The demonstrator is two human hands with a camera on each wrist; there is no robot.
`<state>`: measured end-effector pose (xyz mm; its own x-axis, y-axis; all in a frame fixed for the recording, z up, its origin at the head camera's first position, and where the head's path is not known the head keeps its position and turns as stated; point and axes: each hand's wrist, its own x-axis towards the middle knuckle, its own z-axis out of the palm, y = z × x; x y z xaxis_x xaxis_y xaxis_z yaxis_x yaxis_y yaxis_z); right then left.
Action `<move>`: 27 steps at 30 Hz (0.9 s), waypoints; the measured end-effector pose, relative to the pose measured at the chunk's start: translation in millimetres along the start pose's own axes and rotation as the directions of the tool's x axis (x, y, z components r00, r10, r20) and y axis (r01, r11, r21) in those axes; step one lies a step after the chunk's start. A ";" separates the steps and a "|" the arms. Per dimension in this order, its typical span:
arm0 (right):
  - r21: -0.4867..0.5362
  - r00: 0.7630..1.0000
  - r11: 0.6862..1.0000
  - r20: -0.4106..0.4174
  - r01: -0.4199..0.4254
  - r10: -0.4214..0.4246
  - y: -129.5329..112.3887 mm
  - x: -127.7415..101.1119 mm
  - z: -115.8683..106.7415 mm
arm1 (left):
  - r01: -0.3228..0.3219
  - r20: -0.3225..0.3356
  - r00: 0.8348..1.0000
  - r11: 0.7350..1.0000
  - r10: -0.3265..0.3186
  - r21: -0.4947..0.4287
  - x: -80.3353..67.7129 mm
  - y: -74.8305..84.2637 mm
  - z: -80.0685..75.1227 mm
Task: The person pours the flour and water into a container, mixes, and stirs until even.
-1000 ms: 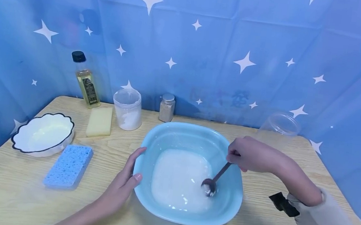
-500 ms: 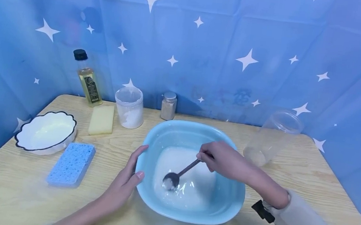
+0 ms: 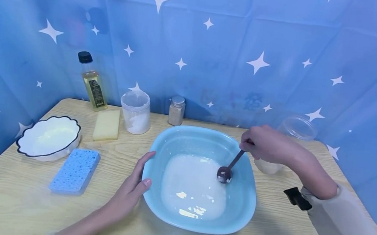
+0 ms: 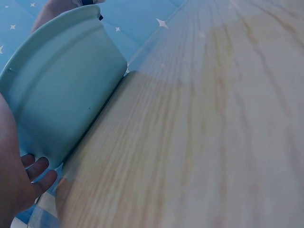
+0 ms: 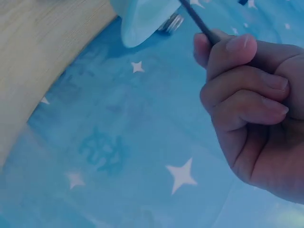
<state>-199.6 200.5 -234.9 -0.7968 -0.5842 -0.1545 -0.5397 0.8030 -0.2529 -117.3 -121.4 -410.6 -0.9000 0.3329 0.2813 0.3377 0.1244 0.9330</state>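
Observation:
A light blue basin stands mid-table and holds milky white liquid. My right hand grips the handle of a metal spoon, whose bowl dips into the liquid at its right edge. In the right wrist view my curled fingers hold the thin handle. My left hand rests with straight fingers against the basin's left rim, thumb on the edge. The left wrist view has the basin's outer wall and my fingers beside it.
On the wooden table lie a blue sponge, a yellow sponge and a white scalloped bowl. At the back stand an oil bottle, a powder jar, a small spice jar and a clear jar.
My right hand swept the spoon from the basin's right to its left, and it is now back at the upper right. The left hand has stayed on the rim.

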 end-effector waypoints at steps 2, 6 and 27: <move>0.001 0.999 1.000 0.037 0.009 -0.009 -1.6 3.1 1.9 | -0.004 0.003 1.000 1.000 0.004 0.007 -0.1 -0.8 -0.3; 0.028 0.993 0.998 0.104 0.051 -0.054 -1.7 5.6 6.1 | -0.007 0.009 1.000 1.000 0.006 0.013 -0.3 -1.1 -0.7; 0.238 0.927 0.955 0.287 0.176 -0.242 7.5 14.1 19.8 | -0.001 -0.004 1.000 1.000 0.001 -0.007 0.3 -1.3 -0.2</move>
<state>-209.5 196.0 -257.9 -0.5299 -0.7698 -0.3558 -0.5912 0.6361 -0.4958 -118.1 -121.7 -411.7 -0.9008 0.3291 0.2832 0.3368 0.1180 0.9341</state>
